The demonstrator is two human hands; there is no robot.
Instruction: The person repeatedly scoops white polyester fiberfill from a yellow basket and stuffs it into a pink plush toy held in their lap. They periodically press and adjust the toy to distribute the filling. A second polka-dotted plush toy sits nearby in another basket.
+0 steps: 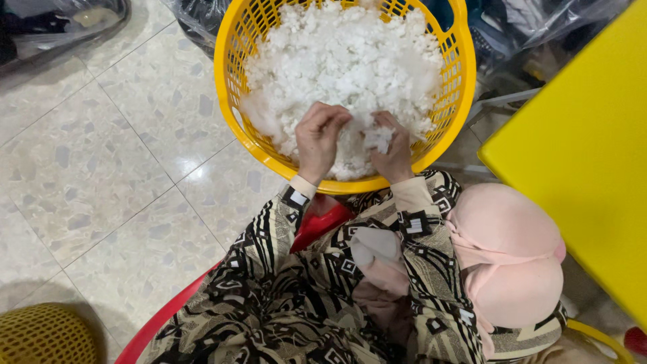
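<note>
Both hands are in the yellow plastic basket (232, 81) — the left hand (318, 138) curled shut on a clump of the white fiberfill stuffing (344, 54) at the near rim, the right hand (394, 148) just beside it, pinching a small tuft. The stuffing is heaped inside the basket, which sits on the speckled tile floor (101, 168). Just right of the basket lies a yellow table (586, 148); below the basket's near rim, in the lap of the patterned garment (296, 303), lies a stuffed pink fabric piece (512, 256) — and the red chair edge (162, 320) shows beneath.
</note>
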